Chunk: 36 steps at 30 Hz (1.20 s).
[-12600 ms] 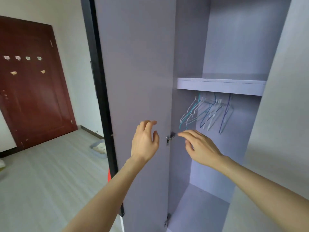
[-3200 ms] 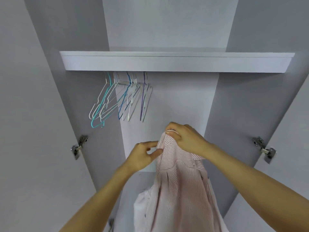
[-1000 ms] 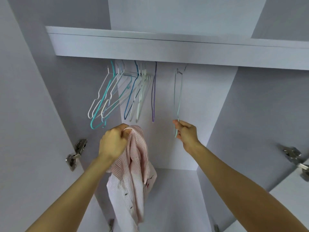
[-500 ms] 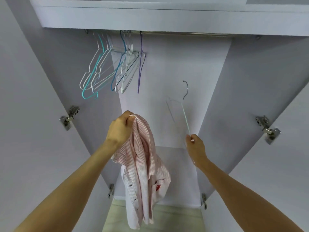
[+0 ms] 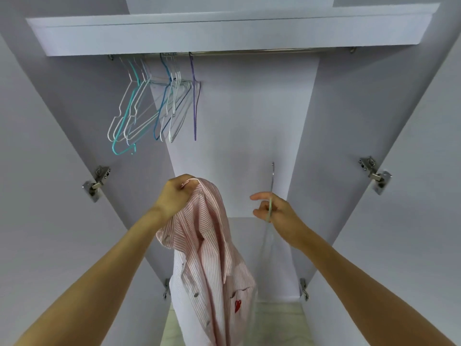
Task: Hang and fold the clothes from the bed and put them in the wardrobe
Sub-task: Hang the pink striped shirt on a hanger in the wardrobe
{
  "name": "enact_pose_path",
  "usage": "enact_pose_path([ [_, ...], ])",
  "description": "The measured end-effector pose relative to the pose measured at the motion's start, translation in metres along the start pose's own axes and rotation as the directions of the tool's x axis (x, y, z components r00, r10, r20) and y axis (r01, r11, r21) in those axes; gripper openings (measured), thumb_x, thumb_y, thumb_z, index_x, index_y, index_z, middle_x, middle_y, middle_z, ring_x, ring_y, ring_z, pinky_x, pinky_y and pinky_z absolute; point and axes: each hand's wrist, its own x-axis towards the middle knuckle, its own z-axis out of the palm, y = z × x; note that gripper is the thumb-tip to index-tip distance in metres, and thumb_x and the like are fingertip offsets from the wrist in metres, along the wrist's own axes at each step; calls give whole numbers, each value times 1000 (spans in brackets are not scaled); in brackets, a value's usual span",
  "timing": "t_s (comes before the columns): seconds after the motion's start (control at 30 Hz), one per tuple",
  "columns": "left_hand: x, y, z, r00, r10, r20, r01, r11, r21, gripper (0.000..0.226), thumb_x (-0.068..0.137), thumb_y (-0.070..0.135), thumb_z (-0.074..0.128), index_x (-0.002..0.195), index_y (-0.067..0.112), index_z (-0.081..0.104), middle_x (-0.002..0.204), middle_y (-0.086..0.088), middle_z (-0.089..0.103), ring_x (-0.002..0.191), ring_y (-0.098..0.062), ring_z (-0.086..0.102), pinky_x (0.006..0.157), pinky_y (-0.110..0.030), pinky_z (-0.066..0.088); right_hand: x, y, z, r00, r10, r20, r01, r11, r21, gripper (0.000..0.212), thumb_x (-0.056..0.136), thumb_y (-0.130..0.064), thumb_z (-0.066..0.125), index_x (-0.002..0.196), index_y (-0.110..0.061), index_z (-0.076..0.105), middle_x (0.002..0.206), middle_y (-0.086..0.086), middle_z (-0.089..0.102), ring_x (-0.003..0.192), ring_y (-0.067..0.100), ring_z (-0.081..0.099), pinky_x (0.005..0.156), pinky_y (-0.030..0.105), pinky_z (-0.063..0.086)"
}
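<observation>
My left hand [image 5: 175,197] grips a pink-and-white striped shirt [image 5: 212,260] by its collar; the shirt hangs down in front of the open wardrobe, a small red heart on its chest. To its right, my right hand [image 5: 274,212] holds a thin pale wire hanger [image 5: 272,181] edge-on, hook pointing up, index finger stretched out. The hanger is free of the rail [image 5: 249,52] and apart from the shirt.
Several empty wire hangers [image 5: 154,108], white, teal, blue and purple, hang bunched at the rail's left end under the shelf [image 5: 149,33]. Both wardrobe doors stand open, with hinges at left [image 5: 96,182] and right [image 5: 375,173]. The rail's right part is bare.
My right hand has lifted one hanger off the rail and brought it down and closer to me. The left hand keeps holding the shirt by the collar.
</observation>
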Motion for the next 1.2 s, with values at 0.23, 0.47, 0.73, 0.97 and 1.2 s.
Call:
enact_pose_path([
  [0.23,-1,-4,-39,982,-167,84,182,957,-227,16,94,1,48,94,9,62,86,-4,61,80,-15,56,86,-31,44,6,-13,5,940,289,179,-254,947,-197,32,86,9,45,108,-10,56,63,-5,41,60,9,34,56,20,30],
  [0.47,3,-24,-48,987,-164,6,163,983,-89,14,96,7,46,97,13,59,89,-7,56,78,-18,49,66,-17,41,23,-32,18,929,343,138,-272,886,-375,27,86,6,43,95,-11,61,72,-10,48,66,3,42,52,7,34],
  [0.73,14,-45,-62,996,-3,-86,48,849,526,25,100,24,37,118,17,53,100,-19,64,93,-37,57,79,-38,44,23,-28,29,966,221,132,-167,928,-332,19,97,-14,47,97,-7,64,62,-1,37,54,11,32,55,19,27],
  [0.97,18,-48,-70,962,198,-186,-17,728,686,26,100,28,37,117,18,54,88,-21,66,84,-43,59,65,-37,34,32,-40,35,995,30,92,22,855,-518,22,96,-17,46,90,-6,64,58,-5,39,51,9,32,57,23,31],
  [1.2,21,-37,-61,955,271,-117,-85,632,770,23,98,19,39,117,18,52,91,-20,66,83,-44,59,65,-36,33,43,-40,71,996,50,75,11,760,-650,20,95,-21,46,76,-26,52,81,-3,57,77,18,47,71,29,37],
])
